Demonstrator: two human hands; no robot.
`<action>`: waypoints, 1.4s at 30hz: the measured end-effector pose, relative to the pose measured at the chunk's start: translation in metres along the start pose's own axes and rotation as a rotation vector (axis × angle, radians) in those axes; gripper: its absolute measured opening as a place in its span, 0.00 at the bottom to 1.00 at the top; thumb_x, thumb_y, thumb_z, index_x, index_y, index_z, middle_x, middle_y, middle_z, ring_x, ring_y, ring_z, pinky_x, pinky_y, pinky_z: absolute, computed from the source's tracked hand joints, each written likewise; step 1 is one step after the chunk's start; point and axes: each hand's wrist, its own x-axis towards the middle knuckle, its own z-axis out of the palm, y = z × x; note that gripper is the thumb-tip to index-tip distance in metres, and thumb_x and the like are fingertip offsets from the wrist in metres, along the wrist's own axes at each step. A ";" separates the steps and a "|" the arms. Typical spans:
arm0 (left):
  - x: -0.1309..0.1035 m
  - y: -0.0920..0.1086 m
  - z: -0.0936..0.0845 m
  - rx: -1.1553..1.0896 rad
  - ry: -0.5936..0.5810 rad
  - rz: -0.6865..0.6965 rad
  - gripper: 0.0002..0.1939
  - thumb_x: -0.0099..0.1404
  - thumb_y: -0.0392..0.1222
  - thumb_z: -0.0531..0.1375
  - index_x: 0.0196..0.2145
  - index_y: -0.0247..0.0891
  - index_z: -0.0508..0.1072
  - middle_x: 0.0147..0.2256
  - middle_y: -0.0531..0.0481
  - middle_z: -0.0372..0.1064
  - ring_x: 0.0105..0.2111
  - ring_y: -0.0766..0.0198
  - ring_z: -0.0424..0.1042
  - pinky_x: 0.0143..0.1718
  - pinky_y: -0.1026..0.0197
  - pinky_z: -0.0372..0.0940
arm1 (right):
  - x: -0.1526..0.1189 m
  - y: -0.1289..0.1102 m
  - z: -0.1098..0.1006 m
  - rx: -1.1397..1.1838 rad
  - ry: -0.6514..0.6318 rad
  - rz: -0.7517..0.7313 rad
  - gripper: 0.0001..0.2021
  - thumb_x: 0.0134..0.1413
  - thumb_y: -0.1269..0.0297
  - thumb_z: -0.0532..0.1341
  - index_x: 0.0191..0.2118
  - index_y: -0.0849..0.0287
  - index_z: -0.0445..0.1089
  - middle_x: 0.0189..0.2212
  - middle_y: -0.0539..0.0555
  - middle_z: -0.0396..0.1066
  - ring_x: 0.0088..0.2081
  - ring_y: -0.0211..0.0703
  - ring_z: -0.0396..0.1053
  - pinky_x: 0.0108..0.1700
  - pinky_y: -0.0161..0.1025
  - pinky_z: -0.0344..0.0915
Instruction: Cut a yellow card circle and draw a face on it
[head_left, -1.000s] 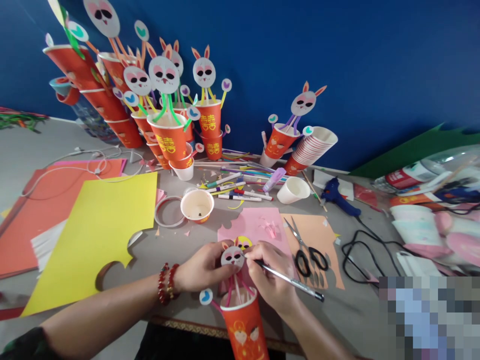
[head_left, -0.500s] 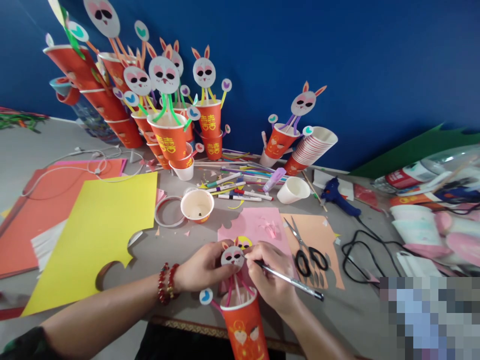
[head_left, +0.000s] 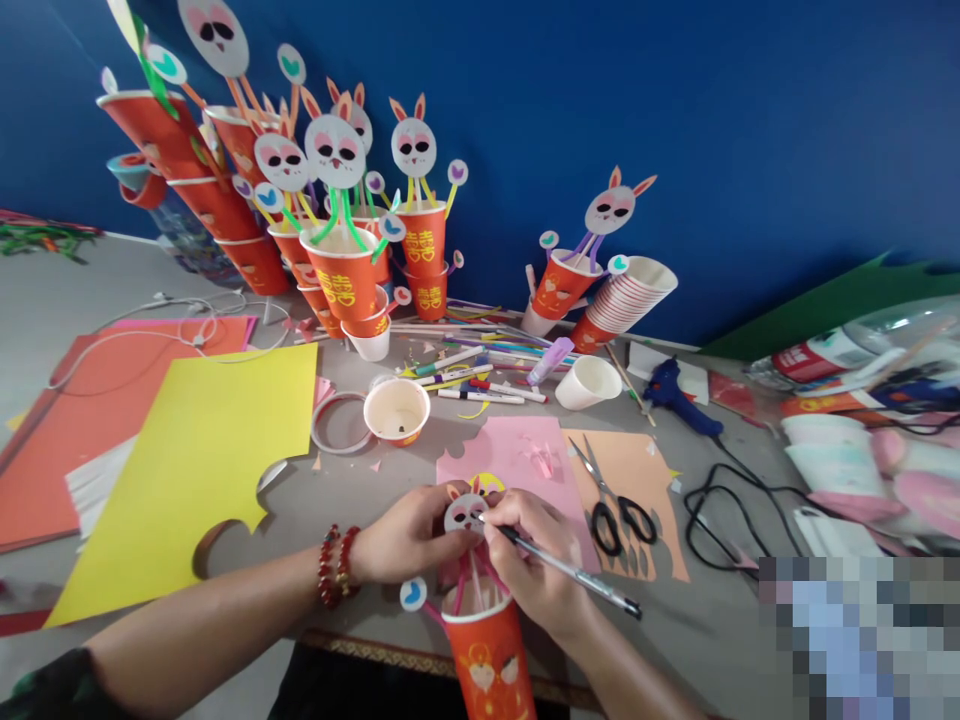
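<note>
Between finger and thumb of my left hand [head_left: 420, 535] is a round paper rabbit face [head_left: 463, 512] with pink-lined ears and dark eyes. It sits on pink stems rising out of a red paper cup [head_left: 491, 655], and a white disc with a blue heart [head_left: 413, 594] sticks out at the cup's left. My right hand [head_left: 536, 555] grips a pen [head_left: 577, 575], its tip at the right side of the rabbit face. A yellow round piece [head_left: 491, 484] shows partly behind the face. Under both hands lies pink paper [head_left: 510, 445].
Black-handled scissors [head_left: 611, 500] lie on orange paper to the right, near a blue glue gun [head_left: 681, 397]. A white cup [head_left: 397, 411], a tape roll [head_left: 337, 422] and markers [head_left: 480, 397] are ahead. Yellow paper [head_left: 187, 440] lies left. Finished rabbit cups [head_left: 337, 280] stand along the wall.
The pen tip has shifted slightly left and lower across the rabbit face, my right hand moving with it. My left hand keeps its hold. The whole view has shifted a little.
</note>
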 end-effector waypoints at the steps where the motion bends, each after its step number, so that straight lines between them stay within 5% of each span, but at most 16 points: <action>1: 0.000 0.000 0.000 0.001 0.001 0.001 0.07 0.68 0.42 0.58 0.40 0.35 0.69 0.34 0.51 0.66 0.32 0.64 0.67 0.34 0.64 0.64 | 0.000 0.000 0.000 0.001 -0.002 -0.004 0.07 0.56 0.75 0.57 0.33 0.55 0.66 0.26 0.49 0.71 0.29 0.42 0.72 0.31 0.35 0.66; 24: 0.001 0.003 0.000 0.037 0.012 0.031 0.03 0.67 0.38 0.58 0.37 0.36 0.68 0.32 0.54 0.65 0.30 0.67 0.64 0.33 0.66 0.62 | 0.000 0.002 0.000 -0.014 -0.009 -0.010 0.06 0.57 0.74 0.57 0.33 0.55 0.65 0.26 0.49 0.71 0.29 0.42 0.71 0.31 0.36 0.65; 42: -0.001 -0.002 0.001 -0.096 -0.040 -0.051 0.10 0.69 0.46 0.57 0.40 0.36 0.66 0.31 0.51 0.69 0.25 0.65 0.71 0.26 0.65 0.67 | -0.002 0.003 0.002 0.019 0.006 -0.005 0.07 0.55 0.75 0.58 0.34 0.55 0.67 0.30 0.52 0.73 0.32 0.44 0.73 0.34 0.38 0.69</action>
